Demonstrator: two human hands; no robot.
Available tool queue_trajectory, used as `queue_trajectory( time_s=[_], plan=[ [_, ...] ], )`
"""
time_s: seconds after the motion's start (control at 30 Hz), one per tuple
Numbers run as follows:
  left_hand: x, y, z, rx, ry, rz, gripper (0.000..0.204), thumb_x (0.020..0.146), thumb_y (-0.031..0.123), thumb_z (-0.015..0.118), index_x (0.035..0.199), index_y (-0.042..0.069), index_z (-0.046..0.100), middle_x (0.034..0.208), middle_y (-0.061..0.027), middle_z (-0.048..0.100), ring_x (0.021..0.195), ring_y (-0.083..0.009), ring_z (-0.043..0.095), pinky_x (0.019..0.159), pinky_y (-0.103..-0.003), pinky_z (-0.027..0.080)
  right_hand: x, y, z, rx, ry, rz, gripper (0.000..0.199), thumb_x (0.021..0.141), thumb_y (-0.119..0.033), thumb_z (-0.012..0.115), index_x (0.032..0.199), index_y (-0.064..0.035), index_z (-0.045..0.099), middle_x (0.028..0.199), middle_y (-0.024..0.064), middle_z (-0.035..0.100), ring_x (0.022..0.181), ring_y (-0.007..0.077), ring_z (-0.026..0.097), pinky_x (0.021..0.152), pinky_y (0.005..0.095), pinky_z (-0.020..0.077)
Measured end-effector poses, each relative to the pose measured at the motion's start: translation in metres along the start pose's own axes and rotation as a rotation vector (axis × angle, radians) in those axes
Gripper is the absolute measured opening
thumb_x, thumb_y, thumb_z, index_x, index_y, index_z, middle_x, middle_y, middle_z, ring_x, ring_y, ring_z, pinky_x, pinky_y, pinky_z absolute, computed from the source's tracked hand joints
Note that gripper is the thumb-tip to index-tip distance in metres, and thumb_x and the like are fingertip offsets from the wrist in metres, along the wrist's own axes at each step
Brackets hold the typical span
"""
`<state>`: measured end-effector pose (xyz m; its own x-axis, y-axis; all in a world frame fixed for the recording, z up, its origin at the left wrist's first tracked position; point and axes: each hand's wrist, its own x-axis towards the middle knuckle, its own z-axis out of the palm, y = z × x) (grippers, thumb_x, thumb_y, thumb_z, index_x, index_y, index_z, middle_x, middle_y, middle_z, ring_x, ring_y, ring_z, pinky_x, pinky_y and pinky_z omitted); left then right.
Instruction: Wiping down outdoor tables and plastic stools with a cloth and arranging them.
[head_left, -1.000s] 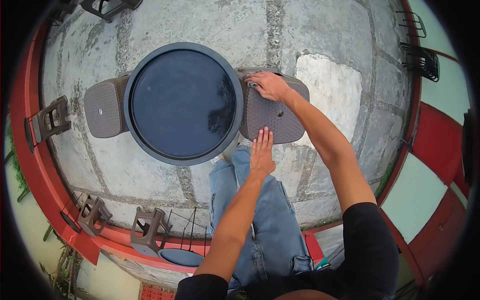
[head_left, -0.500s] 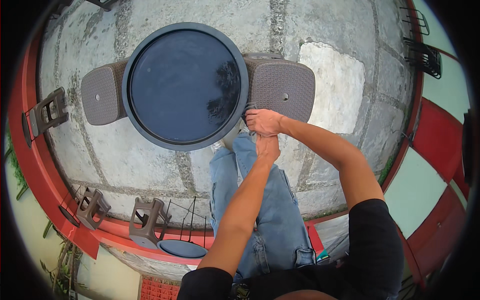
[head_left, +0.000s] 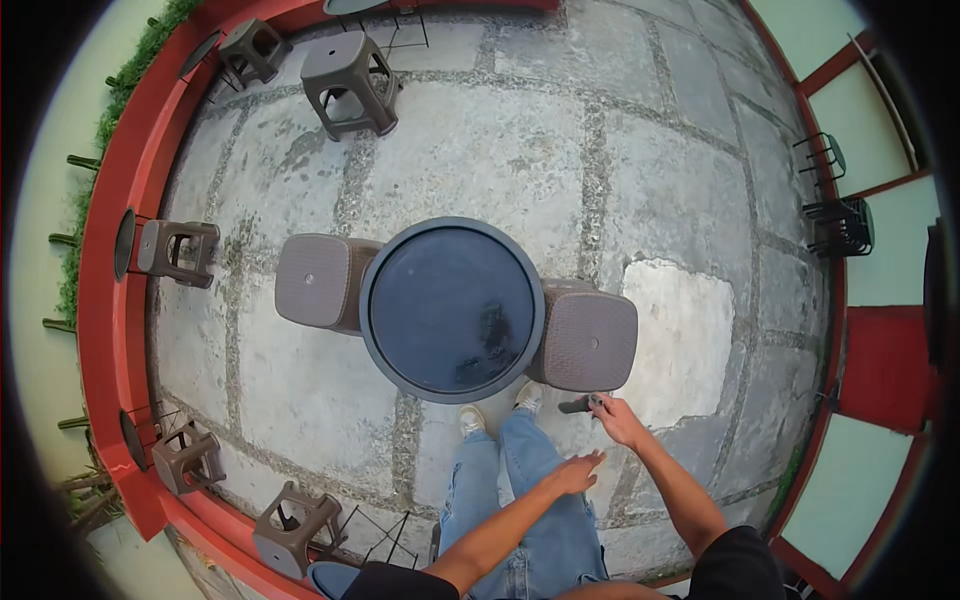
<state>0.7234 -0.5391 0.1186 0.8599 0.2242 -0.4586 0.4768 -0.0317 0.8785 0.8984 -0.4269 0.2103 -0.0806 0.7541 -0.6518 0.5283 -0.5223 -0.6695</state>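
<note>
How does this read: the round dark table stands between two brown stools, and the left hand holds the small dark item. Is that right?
Not quite: in the head view, the right hand holds the small dark item; the left hand is open, with nothing visible in it. The round dark table does stand between two brown stools.

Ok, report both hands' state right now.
Left hand: open, fingers extended, holding nothing visible.
Right hand: closed on a dark grey bundle, apparently a folded cloth.
</note>
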Motion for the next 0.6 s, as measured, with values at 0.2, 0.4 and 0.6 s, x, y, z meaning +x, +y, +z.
queue_trajectory(
  time_s=[0.2,0.4,0.6],
  plan=[
    [-0.197,-0.032,-0.045,-0.390,0.253,-0.040,0.060,0.104,0.020,0.064,0.160,0.007,0.047,0.154,-0.0185,0.058,0.133,-0.0308,0.063,0.114,-0.041,0.049,-0.114,0.010,0.055,0.674,0.308,0.151,0.040,0.111,-0.038,0.057,0.103,-0.0012,0.073,0.086,0.0018,0.073,0.075,0.0123,0.063,0.067,0.0312,0.0497],
    [-0.362,-0.095,-0.118,-0.592,0.809,-0.169,0.051,0.105,0.015,0.065,0.154,0.005,0.054,0.146,-0.0122,0.066,0.124,-0.0194,0.066,0.106,-0.034,0.052,-0.150,-0.144,0.122,0.801,0.177,0.009,0.033,0.090,-0.013,0.086,0.118,0.0004,0.074,0.112,0.0059,0.078,0.100,0.0160,0.073,0.092,0.0333,0.0575],
    [-0.479,-0.086,-0.136,-0.847,1.085,-0.030,0.046,0.106,0.013,0.064,0.151,0.006,0.056,0.146,-0.0113,0.066,0.122,-0.0174,0.067,0.104,-0.032,0.051,-0.132,-0.258,0.235,0.913,0.224,-0.025,0.024,0.100,-0.019,0.075,0.116,-0.0009,0.075,0.106,0.0055,0.078,0.094,0.0167,0.073,0.089,0.0341,0.0549]
  ],
)
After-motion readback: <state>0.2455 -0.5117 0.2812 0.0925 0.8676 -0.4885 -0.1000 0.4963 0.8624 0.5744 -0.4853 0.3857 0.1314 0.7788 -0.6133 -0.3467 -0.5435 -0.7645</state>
